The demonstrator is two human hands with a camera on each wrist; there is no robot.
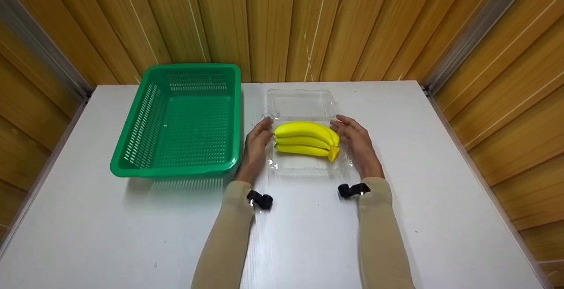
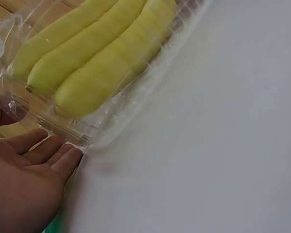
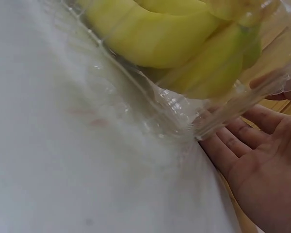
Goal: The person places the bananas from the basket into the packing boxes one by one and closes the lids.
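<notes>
A bunch of yellow bananas [image 1: 304,139] lies in the base of an open, clear plastic clamshell container [image 1: 299,165], its hinged lid [image 1: 303,104] laid back toward the wall. At the container's left side, my left hand [image 1: 257,146] holds the edge, thumb by the rim and fingers [image 2: 65,160] against the lower wall. On the opposite side my right hand [image 1: 359,146] holds the edge likewise, with its fingers [image 3: 223,148] at the bottom corner. Through the clear wall the bananas [image 2: 102,73] show in the left wrist view. Some fingertips are blurred behind the plastic.
A green plastic basket [image 1: 236,117] with slotted sides stands left of the container, close to my left forearm. The white table [image 1: 317,236] meets wood-patterned panels [image 1: 308,24] at the back, with more panels on both sides.
</notes>
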